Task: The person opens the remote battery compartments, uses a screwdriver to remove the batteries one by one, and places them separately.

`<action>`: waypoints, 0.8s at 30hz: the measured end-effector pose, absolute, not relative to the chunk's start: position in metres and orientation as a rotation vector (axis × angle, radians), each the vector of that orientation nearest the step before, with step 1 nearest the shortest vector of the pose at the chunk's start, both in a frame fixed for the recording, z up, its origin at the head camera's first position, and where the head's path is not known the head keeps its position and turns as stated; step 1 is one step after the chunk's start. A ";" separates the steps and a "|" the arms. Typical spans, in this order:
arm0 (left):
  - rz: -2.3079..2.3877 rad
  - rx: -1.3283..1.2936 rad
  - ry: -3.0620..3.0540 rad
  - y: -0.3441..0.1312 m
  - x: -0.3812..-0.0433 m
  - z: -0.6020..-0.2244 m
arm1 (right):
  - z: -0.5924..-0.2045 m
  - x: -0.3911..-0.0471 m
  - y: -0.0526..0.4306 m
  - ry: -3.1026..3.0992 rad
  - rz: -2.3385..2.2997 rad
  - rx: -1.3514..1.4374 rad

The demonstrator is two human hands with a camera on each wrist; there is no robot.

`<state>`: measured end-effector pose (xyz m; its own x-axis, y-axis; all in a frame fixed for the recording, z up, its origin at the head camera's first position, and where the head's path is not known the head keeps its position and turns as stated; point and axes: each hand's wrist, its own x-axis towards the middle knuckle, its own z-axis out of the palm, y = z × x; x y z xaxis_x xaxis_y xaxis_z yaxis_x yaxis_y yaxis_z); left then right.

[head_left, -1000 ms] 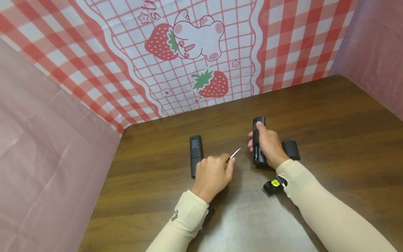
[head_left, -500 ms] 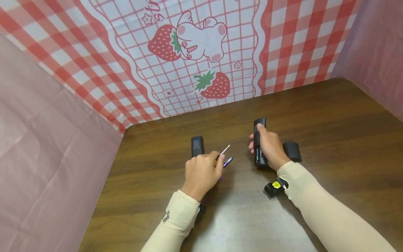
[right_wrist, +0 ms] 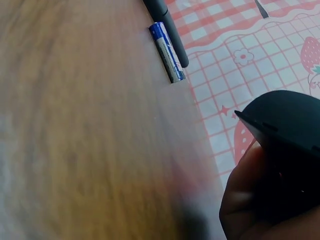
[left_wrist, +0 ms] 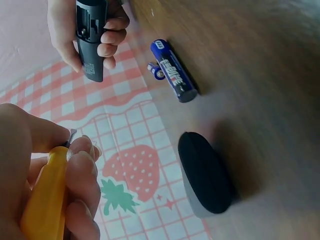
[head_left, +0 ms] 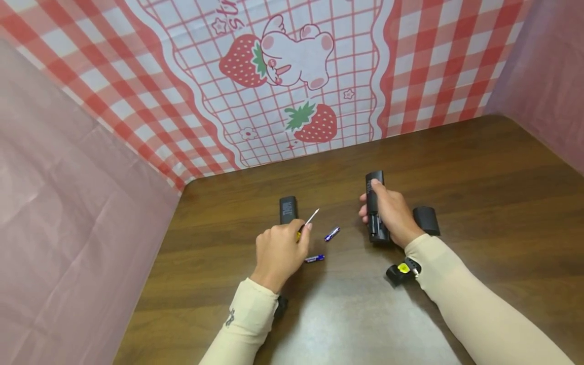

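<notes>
In the head view, my left hand [head_left: 279, 253] grips a screwdriver, its thin metal shaft pointing up and right. The left wrist view shows the yellow screwdriver handle [left_wrist: 47, 195] wrapped by the fingers. My right hand [head_left: 393, 213] holds a black remote control [head_left: 371, 203] back side up, thumb along its printed label. At the remote's near end the battery compartment [head_left: 376, 227] is uncovered. Two blue-and-silver batteries lie on the table: one battery [head_left: 332, 234] between the hands, the other battery [head_left: 315, 258] close beside the left hand.
Behind the left hand lies a second black remote [head_left: 288, 209], partly hidden by it. A black curved cover [head_left: 427, 220] rests right of the right hand. A checked strawberry cloth [head_left: 315, 121] stands along the back edge of the wooden table [head_left: 479, 167].
My left hand has moved left with the screwdriver, away from the right hand, and the two batteries now show on the table. The right hand stays in place with the remote control.
</notes>
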<state>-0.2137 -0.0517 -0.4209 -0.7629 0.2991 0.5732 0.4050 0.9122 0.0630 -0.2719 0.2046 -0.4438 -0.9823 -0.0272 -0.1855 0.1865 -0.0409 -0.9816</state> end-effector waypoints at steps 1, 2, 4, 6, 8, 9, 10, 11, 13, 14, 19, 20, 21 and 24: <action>-0.245 -0.501 -2.493 -0.053 -0.213 -0.421 | -0.444 -0.272 0.205 2.075 -2.152 0.172; -0.245 -0.499 -2.493 -0.054 -0.212 -0.422 | -0.443 -0.272 0.206 2.088 -2.142 0.170; -0.244 -0.496 -2.492 -0.057 -0.211 -0.423 | -0.443 -0.271 0.207 2.127 -2.116 0.173; -0.244 -0.493 -2.492 -0.059 -0.209 -0.424 | -0.441 -0.271 0.208 2.181 -2.082 0.188; -0.243 -0.491 -2.493 -0.062 -0.208 -0.425 | -0.440 -0.271 0.209 2.219 -2.060 0.211; -0.243 -0.490 -2.493 -0.063 -0.207 -0.425 | -0.439 -0.272 0.209 2.235 -2.049 0.226; -0.243 -0.490 -2.494 -0.063 -0.207 -0.426 | -0.438 -0.272 0.210 2.244 -2.043 0.241; -0.246 -0.491 -2.497 -0.064 -0.206 -0.427 | -0.437 -0.273 0.210 2.253 -2.035 0.256; -0.253 -0.497 -2.503 -0.064 -0.205 -0.428 | -0.436 -0.274 0.212 2.266 -2.022 0.276; -0.258 -0.501 -2.506 -0.064 -0.204 -0.429 | -0.435 -0.274 0.212 2.274 -2.013 0.286; -0.283 -0.523 -2.516 -0.061 -0.203 -0.430 | -0.435 -0.276 0.215 2.315 -1.970 0.297; -0.288 -0.526 -2.517 -0.061 -0.203 -0.430 | -0.435 -0.275 0.215 2.323 -1.962 0.290; -0.295 -0.530 -2.518 -0.061 -0.203 -0.430 | -0.436 -0.276 0.215 2.333 -1.949 0.274; -0.313 -0.530 -2.520 -0.061 -0.202 -0.430 | -0.438 -0.276 0.216 2.367 -1.913 0.221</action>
